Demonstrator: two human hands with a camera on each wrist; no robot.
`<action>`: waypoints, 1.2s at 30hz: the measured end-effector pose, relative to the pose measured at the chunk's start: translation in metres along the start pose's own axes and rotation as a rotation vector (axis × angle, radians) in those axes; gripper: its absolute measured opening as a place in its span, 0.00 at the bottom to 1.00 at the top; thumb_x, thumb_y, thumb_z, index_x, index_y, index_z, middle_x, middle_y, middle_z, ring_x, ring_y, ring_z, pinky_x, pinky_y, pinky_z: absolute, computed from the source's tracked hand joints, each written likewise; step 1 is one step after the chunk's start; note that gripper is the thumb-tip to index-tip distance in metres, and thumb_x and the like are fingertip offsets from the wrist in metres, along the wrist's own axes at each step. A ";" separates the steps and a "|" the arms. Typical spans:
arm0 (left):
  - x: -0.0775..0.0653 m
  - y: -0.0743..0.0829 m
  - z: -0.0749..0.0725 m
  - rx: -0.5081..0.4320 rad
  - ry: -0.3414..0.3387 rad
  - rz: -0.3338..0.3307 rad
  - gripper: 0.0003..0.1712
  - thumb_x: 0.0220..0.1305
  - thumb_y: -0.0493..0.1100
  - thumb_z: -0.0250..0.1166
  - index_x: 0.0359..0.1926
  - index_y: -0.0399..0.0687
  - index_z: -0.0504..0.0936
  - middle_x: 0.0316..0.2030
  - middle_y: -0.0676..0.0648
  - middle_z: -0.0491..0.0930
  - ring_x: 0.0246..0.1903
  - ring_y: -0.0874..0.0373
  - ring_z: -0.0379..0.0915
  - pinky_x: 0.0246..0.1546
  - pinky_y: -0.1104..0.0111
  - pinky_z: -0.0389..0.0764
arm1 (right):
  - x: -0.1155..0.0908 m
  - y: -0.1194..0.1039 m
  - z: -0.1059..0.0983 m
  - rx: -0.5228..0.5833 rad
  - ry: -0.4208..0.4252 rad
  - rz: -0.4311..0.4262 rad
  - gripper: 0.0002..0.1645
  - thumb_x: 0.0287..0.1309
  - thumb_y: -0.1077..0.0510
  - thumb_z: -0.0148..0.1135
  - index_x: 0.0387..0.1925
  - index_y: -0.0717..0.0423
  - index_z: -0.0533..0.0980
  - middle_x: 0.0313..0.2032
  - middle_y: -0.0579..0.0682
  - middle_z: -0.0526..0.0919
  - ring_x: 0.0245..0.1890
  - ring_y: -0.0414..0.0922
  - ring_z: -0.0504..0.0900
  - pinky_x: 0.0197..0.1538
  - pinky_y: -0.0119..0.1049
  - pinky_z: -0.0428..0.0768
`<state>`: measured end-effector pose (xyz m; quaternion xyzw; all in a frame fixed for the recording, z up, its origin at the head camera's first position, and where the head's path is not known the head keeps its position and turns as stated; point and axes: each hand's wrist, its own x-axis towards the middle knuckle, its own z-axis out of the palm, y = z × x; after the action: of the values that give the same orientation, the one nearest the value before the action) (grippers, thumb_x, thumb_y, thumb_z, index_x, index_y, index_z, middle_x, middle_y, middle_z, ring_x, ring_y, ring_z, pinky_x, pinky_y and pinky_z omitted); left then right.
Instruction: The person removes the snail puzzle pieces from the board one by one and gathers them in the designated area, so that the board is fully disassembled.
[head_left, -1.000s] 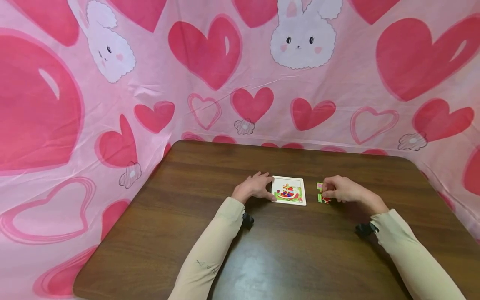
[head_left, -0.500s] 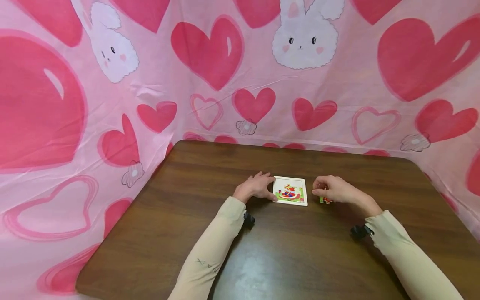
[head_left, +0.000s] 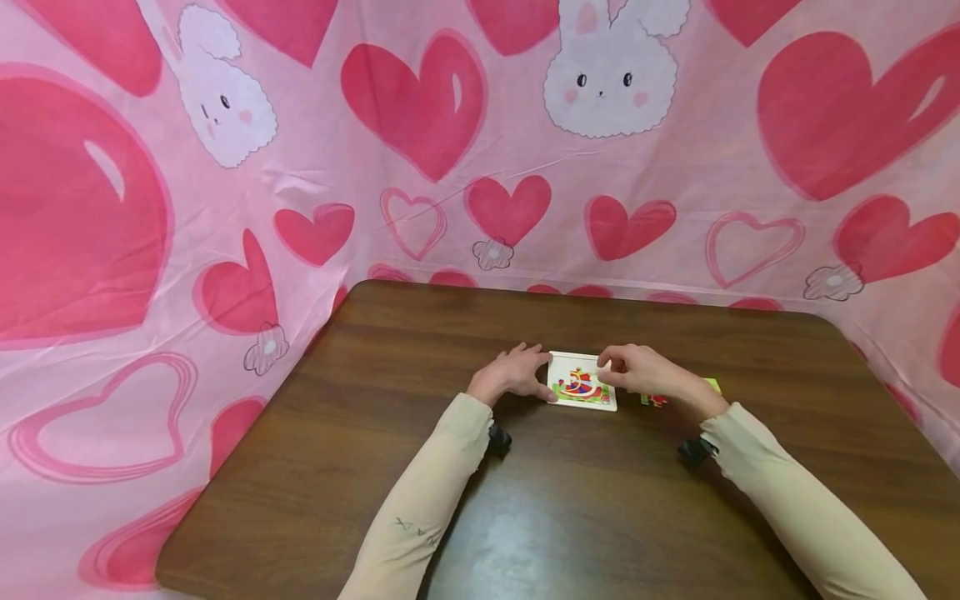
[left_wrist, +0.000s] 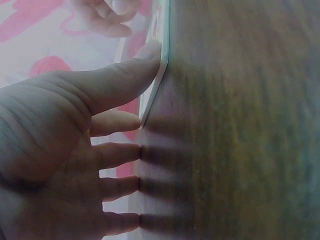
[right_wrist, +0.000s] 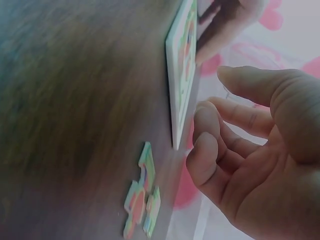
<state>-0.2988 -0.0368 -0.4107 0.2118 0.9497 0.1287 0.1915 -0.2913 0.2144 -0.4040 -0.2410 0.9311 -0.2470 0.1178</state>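
Observation:
A square white-rimmed jigsaw puzzle board [head_left: 589,406] lies on the table, with a partly filled red, blue and green picture inside. My left hand [head_left: 512,372] rests at its left side, thumb on the near corner and the other fingers spread along the edge and table. Above the board's right side is my right hand [head_left: 637,369], its thumb and fingers brought together. A small puzzle piece seems pinched there, mostly hidden; only a thin edge shows in the right wrist view. Loose puzzle pieces [right_wrist: 134,205] lie on the table right of the board, below the right hand.
The brown wooden table [head_left: 585,492] has rounded corners. Behind it and to its sides hangs a pink cloth [head_left: 360,142] printed with hearts and rabbits. A yellow-green puzzle piece [head_left: 712,384] lies by the right wrist.
My right hand has moved left from the loose pieces to above the board's right side. A yellow-green piece now shows beside the right wrist. The left hand stays at the board.

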 end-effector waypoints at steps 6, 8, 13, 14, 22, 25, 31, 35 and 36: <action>0.001 -0.001 0.000 0.004 0.001 -0.008 0.46 0.58 0.64 0.68 0.74 0.60 0.62 0.77 0.49 0.52 0.78 0.48 0.41 0.75 0.48 0.48 | 0.011 -0.002 0.006 -0.042 -0.005 -0.015 0.15 0.62 0.51 0.65 0.46 0.56 0.79 0.27 0.47 0.79 0.24 0.41 0.73 0.30 0.34 0.73; 0.001 -0.001 0.000 0.009 0.003 -0.007 0.46 0.58 0.64 0.68 0.74 0.60 0.62 0.77 0.49 0.52 0.78 0.48 0.41 0.75 0.48 0.49 | 0.013 -0.004 0.007 -0.059 -0.008 -0.038 0.16 0.61 0.51 0.66 0.45 0.56 0.79 0.27 0.47 0.80 0.26 0.42 0.73 0.31 0.35 0.72; 0.001 -0.002 0.000 0.012 0.005 0.002 0.46 0.58 0.64 0.68 0.74 0.59 0.62 0.77 0.49 0.52 0.77 0.47 0.42 0.75 0.47 0.49 | 0.019 -0.009 0.010 -0.083 -0.019 -0.038 0.17 0.58 0.50 0.68 0.44 0.56 0.79 0.27 0.46 0.79 0.27 0.42 0.73 0.32 0.34 0.71; 0.001 -0.002 0.000 0.010 0.004 0.003 0.46 0.58 0.64 0.68 0.74 0.59 0.62 0.77 0.49 0.52 0.77 0.47 0.42 0.75 0.47 0.49 | 0.020 -0.009 0.011 -0.087 -0.020 -0.035 0.17 0.58 0.49 0.68 0.44 0.56 0.79 0.27 0.46 0.79 0.27 0.42 0.73 0.33 0.34 0.71; 0.002 -0.002 0.001 -0.001 0.001 0.000 0.47 0.58 0.64 0.67 0.75 0.59 0.61 0.77 0.49 0.52 0.78 0.47 0.41 0.75 0.47 0.48 | 0.025 -0.011 0.014 -0.089 -0.041 -0.027 0.16 0.56 0.51 0.70 0.39 0.58 0.78 0.27 0.47 0.79 0.27 0.41 0.72 0.33 0.34 0.70; 0.002 -0.001 0.000 -0.007 0.001 -0.004 0.47 0.58 0.63 0.68 0.75 0.59 0.60 0.77 0.49 0.51 0.78 0.48 0.41 0.75 0.48 0.48 | 0.026 -0.011 0.013 -0.077 -0.054 -0.011 0.15 0.56 0.52 0.70 0.39 0.58 0.77 0.27 0.47 0.77 0.27 0.41 0.72 0.31 0.33 0.69; 0.002 0.000 0.000 0.003 -0.001 -0.008 0.47 0.58 0.64 0.67 0.74 0.60 0.61 0.77 0.49 0.52 0.78 0.48 0.41 0.75 0.48 0.48 | 0.029 -0.011 0.011 -0.045 -0.074 0.001 0.15 0.55 0.53 0.71 0.38 0.59 0.77 0.28 0.48 0.78 0.25 0.41 0.73 0.28 0.33 0.71; 0.002 0.000 0.000 0.002 -0.003 -0.007 0.46 0.58 0.63 0.67 0.74 0.59 0.61 0.77 0.49 0.52 0.78 0.47 0.41 0.75 0.47 0.48 | 0.030 -0.010 0.011 -0.039 -0.081 0.000 0.15 0.55 0.54 0.71 0.37 0.59 0.76 0.28 0.48 0.78 0.24 0.40 0.73 0.27 0.32 0.72; 0.003 0.000 0.000 0.001 -0.003 -0.006 0.46 0.58 0.63 0.67 0.74 0.59 0.61 0.77 0.49 0.52 0.78 0.47 0.41 0.75 0.47 0.48 | 0.030 -0.010 0.011 -0.034 -0.082 0.007 0.14 0.55 0.54 0.71 0.37 0.59 0.76 0.28 0.48 0.78 0.24 0.40 0.73 0.27 0.32 0.72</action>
<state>-0.3008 -0.0355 -0.4118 0.2095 0.9500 0.1274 0.1933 -0.3090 0.1874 -0.4116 -0.2498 0.9304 -0.2206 0.1524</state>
